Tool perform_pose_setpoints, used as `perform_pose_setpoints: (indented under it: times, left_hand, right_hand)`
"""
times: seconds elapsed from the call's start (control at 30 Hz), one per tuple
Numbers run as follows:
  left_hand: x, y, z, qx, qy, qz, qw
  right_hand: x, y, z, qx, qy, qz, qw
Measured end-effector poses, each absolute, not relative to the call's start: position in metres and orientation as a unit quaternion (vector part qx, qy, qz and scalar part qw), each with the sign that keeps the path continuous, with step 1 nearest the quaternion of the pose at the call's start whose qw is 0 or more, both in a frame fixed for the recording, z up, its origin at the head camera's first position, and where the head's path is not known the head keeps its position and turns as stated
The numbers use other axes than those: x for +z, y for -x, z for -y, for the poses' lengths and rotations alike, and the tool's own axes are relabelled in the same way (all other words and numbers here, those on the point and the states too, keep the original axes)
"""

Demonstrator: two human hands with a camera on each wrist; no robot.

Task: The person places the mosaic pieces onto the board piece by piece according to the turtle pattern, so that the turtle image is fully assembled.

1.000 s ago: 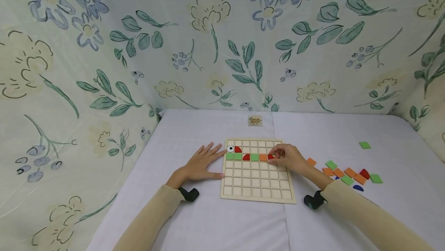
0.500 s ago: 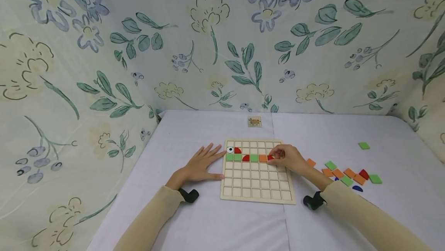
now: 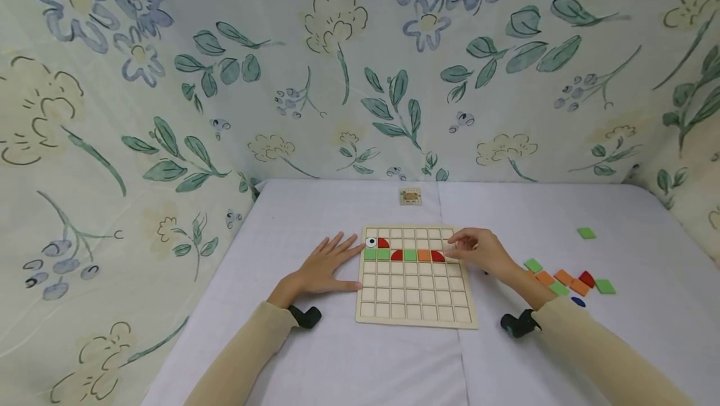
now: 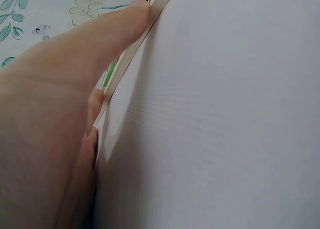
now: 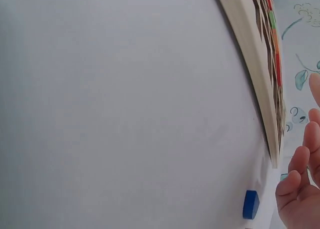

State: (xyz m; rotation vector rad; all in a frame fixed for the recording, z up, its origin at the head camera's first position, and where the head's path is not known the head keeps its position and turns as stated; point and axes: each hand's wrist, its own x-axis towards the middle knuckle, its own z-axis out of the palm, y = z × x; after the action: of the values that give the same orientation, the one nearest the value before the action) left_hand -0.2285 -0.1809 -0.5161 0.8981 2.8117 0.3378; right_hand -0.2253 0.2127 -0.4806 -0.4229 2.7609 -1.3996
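Note:
A square wooden grid board lies on the white cloth. One of its upper rows carries green tiles, a red curved piece, a green tile, an orange tile and another red curved piece. Above that row's left end sit a white eye piece and a red curved piece. With fingers spread, my left hand rests on the cloth, its thumb and a fingertip touching the board's left edge. My right hand, loosely bent and holding nothing visible, hovers over the board's right edge.
Loose orange, green, red and blue pieces lie right of the board, among them a green tile, a red piece and a blue piece. One green tile lies farther back. A small picture card is behind the board.
My right hand has let go of the red curved piece at the row's right end and moved slightly right, off it. That piece now shows fully in its cell. The left hand stays put.

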Motion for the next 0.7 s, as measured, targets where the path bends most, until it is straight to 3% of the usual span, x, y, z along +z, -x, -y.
perform_pose_setpoints:
  times: [0.4, 0.7]
  left_hand:
    - [-0.514, 0.229, 0.181, 0.108, -0.3, -0.943, 0.089]
    - [-0.515, 0.229, 0.181, 0.114, -0.303, -0.942, 0.09]
  right_hand:
    - [-0.47, 0.212, -0.251, -0.443, 0.089, -0.892, -0.004]
    - [-0.464, 0.204, -0.289, -0.414, 0.11, -0.904, -0.02]
